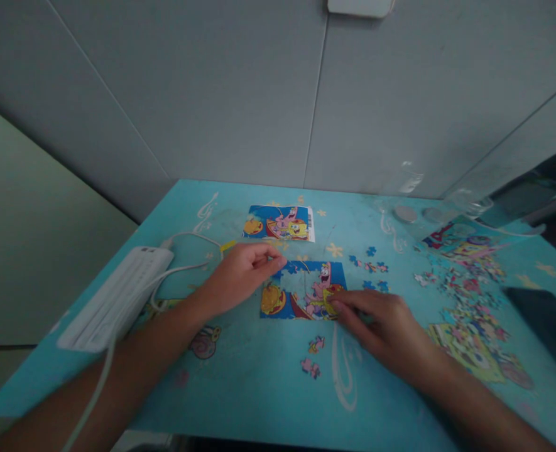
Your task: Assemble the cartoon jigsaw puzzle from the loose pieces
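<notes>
A partly assembled jigsaw puzzle point(274, 300) lies on the turquoise table, with a gap in its upper middle part. My left hand point(247, 271) is at the puzzle's upper left edge, its thumb and index finger pinched together; anything between them is too small to make out. The fingertips of my right hand point(381, 320) touch the puzzle's right side, closed together, and what they hold, if anything, is hidden. Behind the puzzle lies a picture card point(278, 223) with a similar design. Two loose pieces, one orange and pink point(316, 343), one pink point(310, 368), lie in front.
Several blue pieces point(369, 267) lie right of the puzzle, and a larger pile point(470, 289) is farther right. A white power strip point(117, 298) with cables is on the left. A dark phone-like slab point(544, 326), clear containers and a dark bottle point(534, 188) stand or lie right.
</notes>
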`<state>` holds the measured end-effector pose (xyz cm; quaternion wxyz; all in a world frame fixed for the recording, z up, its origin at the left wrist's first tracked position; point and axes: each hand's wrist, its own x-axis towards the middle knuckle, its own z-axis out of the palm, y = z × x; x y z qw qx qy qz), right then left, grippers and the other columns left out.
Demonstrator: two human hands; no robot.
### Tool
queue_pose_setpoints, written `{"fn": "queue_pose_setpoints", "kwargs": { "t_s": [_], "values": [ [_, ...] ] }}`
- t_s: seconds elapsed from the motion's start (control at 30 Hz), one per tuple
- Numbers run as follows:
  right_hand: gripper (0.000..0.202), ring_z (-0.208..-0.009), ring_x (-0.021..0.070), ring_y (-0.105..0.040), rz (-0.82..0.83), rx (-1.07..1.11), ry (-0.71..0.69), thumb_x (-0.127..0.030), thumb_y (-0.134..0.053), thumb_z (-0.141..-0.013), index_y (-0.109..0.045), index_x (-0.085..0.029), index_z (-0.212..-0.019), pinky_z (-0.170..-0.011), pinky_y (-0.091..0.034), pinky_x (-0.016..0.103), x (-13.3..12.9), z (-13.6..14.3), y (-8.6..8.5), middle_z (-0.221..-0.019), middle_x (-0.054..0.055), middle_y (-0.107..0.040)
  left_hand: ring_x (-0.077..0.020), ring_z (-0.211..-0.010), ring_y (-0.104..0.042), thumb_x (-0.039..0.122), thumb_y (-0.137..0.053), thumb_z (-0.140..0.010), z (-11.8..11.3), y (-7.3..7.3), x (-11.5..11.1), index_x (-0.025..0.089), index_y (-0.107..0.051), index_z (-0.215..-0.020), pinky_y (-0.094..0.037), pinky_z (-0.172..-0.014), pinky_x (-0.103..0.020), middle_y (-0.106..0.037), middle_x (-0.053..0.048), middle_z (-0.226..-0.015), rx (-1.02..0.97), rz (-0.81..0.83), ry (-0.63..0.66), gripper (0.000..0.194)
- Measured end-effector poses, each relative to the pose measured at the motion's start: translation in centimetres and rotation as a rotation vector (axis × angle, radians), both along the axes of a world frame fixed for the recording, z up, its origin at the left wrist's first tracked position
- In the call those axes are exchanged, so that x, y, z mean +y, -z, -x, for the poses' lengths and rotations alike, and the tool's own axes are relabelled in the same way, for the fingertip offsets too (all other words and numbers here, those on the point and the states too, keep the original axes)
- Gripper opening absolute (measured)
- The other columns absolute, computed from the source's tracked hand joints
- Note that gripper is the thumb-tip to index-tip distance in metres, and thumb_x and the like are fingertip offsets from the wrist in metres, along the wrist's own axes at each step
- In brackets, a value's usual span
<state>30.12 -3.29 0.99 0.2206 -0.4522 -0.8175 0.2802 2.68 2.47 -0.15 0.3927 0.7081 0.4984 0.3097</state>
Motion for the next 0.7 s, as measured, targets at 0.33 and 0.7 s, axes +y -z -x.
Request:
{"fn": "queue_pose_setpoints", "kwargs": {
  "t_s": [0.33, 0.7],
  "values": [
    [0.022, -0.066, 0.011, -0.063, 0.071, 0.228, 0.02, -0.033, -0.067, -0.092, -0.072, -0.024, -0.112, -0.059, -0.048, 0.022, 0.1, 0.9, -0.1, -0.081, -0.001, -0.072, -0.0061, -0.045, -0.034, 0.038, -0.059, -0.096, -3.0, -0.5, -4.5, 0.019, -0.071, -0.092, -0.023, -0.044, -0.02, -0.04, 0.009, -0.051, -0.101, -0.032, 0.133, 0.022],
    [0.022, -0.065, 0.0142, -0.061, -0.033, -0.001, 0.289, -0.037, -0.058, -0.096, -0.071, -0.02, -0.097, -0.061, -0.046, 0.025, 2.1, -2.3, -1.3, -0.075, 0.001, -0.07, -0.0074, -0.054, -0.058, 0.024, -0.057, -0.098, -1.8, -0.2, -3.6, 0.02, -0.068, -0.096, -0.041, -0.059, -0.023, -0.07, 0.005, -0.071, 0.186, -0.526, 0.132, 0.012]
  ]
}}
